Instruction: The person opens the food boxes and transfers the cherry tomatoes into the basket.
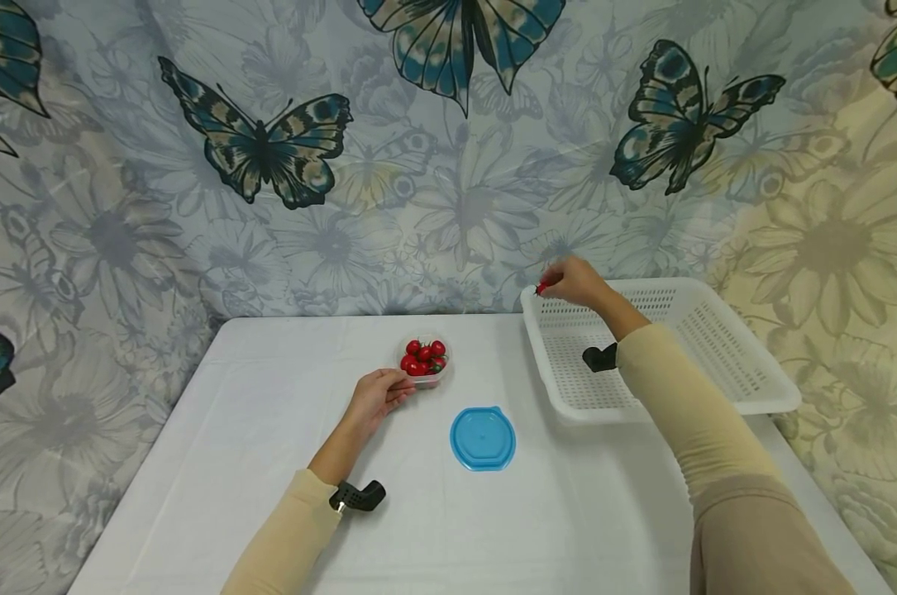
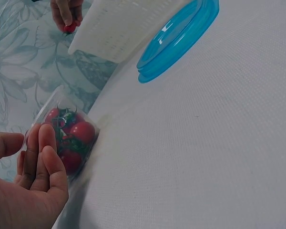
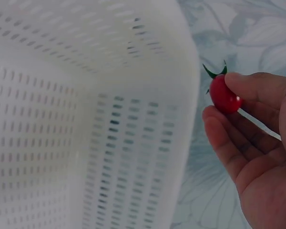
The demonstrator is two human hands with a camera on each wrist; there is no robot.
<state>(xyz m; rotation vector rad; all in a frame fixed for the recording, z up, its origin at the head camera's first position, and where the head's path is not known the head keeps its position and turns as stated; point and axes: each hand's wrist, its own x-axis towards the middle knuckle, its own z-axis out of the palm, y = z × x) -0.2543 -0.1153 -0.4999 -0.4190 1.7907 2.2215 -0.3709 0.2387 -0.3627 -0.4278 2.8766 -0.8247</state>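
Observation:
In the head view, a clear plastic container [image 1: 427, 382] full of red cherry tomatoes [image 1: 422, 357] with green stems stands toward the back of the table. My left hand [image 1: 377, 397] holds its near left corner, thumb at the rim and fingers against the side. Away to the right, my right hand [image 1: 576, 283] pinches a single cherry tomato [image 3: 223, 94] between thumb and fingertips, its green calyx pointing up in the right wrist view. That tomato is level with the far left corner of a white perforated plastic basket [image 1: 548, 376], just outside its rim in the right wrist view.
A blue lid [image 1: 483, 439] lies flat on the white-covered table [image 1: 537, 529] between the container and the basket. The basket stands at the table's right side. Behind the table hangs a butterfly-patterned backdrop [image 1: 478, 215]. Black wrist cameras [image 1: 359, 496] sit on both wrists.

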